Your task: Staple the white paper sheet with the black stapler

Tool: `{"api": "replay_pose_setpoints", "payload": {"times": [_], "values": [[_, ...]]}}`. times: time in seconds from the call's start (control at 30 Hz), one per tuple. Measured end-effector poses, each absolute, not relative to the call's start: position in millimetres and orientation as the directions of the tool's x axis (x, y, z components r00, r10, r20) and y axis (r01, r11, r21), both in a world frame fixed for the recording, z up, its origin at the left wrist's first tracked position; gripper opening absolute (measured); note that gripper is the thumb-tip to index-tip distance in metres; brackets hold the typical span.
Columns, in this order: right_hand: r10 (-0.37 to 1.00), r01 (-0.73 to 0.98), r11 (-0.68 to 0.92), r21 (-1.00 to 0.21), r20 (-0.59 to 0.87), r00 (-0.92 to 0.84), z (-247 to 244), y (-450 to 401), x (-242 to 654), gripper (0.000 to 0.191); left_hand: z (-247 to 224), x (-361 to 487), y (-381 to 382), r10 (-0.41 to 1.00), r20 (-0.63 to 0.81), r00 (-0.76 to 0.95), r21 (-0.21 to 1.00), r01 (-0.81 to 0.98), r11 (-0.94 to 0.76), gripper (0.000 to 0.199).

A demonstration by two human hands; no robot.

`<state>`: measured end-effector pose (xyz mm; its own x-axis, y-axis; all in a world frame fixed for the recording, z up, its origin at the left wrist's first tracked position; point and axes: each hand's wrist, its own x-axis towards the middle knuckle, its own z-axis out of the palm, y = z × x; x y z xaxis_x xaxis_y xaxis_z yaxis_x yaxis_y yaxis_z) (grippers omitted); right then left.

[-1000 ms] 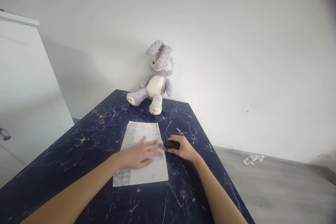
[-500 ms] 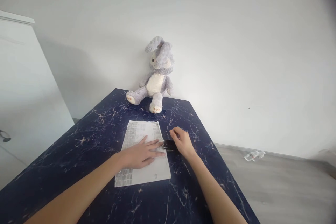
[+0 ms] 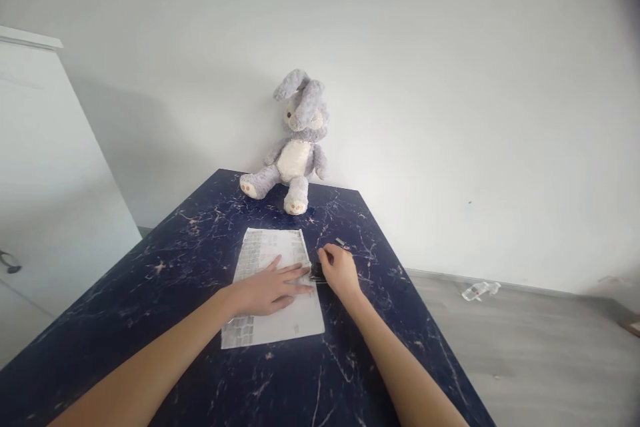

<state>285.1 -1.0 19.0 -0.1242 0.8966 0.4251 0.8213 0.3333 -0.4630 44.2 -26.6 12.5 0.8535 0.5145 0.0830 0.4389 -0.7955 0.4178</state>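
Note:
A printed sheet of paper (image 3: 285,332) lies on the dark blue marbled table. My left hand (image 3: 267,292) rests flat on it, fingers spread, holding nothing. The fingertips reach toward the paper's right edge. There a small black object (image 3: 317,272) with thin pale lines sits, touching or almost touching my left fingertips; its kind is unclear. My right hand (image 3: 341,273) is closed over its right part, which hides that end. Whatever these fingers hold cannot be made out. A small greyish piece (image 3: 339,241) shows just beyond the right knuckles.
A grey and white plush rabbit (image 3: 297,160) sits at the table's (image 3: 200,387) far end against the wall. To the left stands a white cabinet (image 3: 55,167) with a dark handle. A clear plastic item (image 3: 481,291) lies on the floor at right.
My right hand has shifted slightly left and down, covering more of the black object. The greyish piece beyond it has come into view. My left hand stays on the paper.

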Motion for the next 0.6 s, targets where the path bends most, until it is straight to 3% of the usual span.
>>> {"api": "replay_pose_setpoints", "payload": {"times": [0.33,0.6], "values": [[0.912,0.947,0.302,-0.109,0.323,-0.254,22.1,-9.8,273.7,0.029,8.2,44.4,-25.9,0.526,0.124,0.841,0.448,0.425,-0.786,0.047],[0.901,0.952,0.305,0.035,0.313,-0.300,16.3,-16.7,258.4,0.031,8.5,45.1,-26.5,0.514,0.066,0.855,0.428,0.441,-0.789,0.046]]}}
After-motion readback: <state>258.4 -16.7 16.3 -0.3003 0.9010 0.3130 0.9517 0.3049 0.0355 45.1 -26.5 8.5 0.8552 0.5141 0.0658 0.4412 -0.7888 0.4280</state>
